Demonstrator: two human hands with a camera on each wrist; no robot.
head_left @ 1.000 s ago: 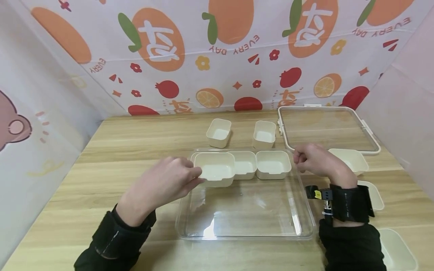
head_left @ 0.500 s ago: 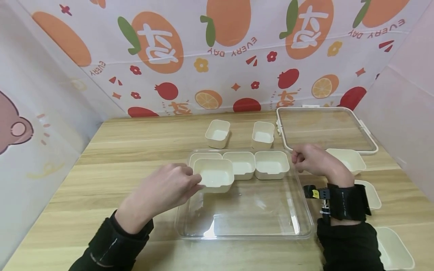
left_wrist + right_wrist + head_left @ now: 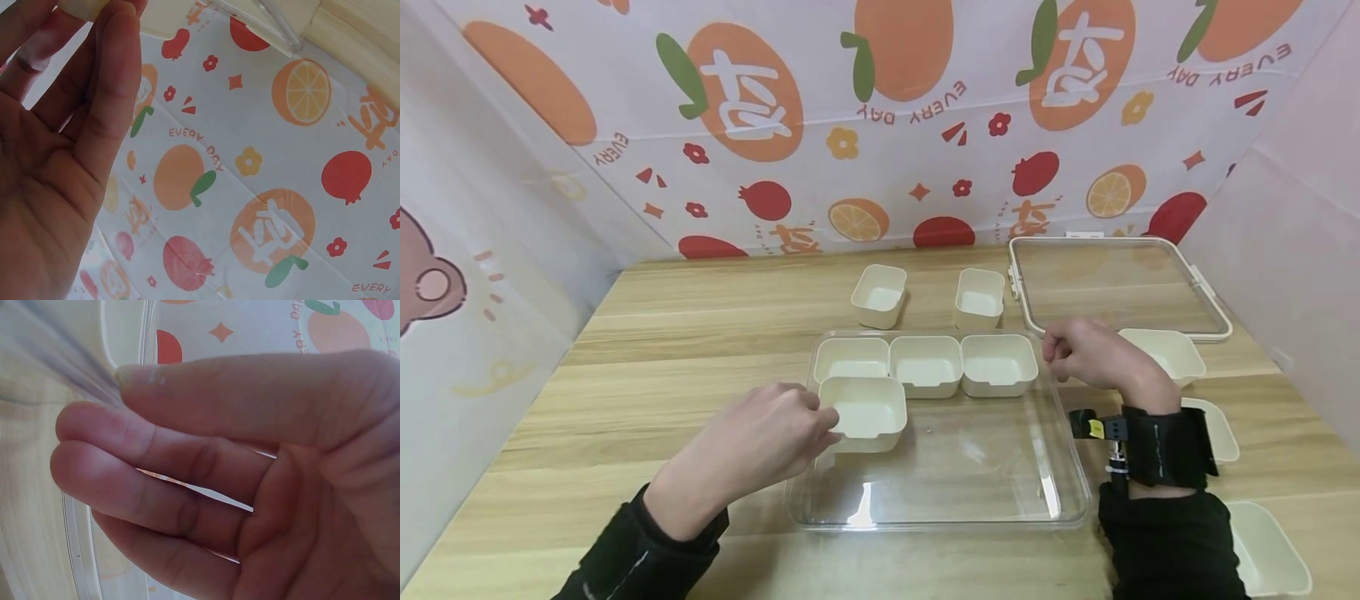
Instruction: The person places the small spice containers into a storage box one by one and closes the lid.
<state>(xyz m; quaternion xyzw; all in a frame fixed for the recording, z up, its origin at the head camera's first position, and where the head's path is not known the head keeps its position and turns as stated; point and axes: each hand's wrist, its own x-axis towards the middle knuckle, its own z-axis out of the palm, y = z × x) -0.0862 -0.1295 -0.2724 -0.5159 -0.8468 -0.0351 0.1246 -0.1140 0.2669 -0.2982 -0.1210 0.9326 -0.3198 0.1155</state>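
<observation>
Clear plastic forms the tray (image 3: 1060, 492) nearest the person on the table (image 3: 662, 333). Left hand (image 3: 760, 442) pinches a cream tub (image 3: 863, 412) at its left rim; over the last second that tub has come down from the back row into the tray's second row, just in front of three seated tubs (image 3: 925, 365). Right hand (image 3: 1090, 354), fingers curled, grips the tray's right edge. Farther back stand two loose tubs (image 3: 979, 297) and the lid (image 3: 1120, 287).
</observation>
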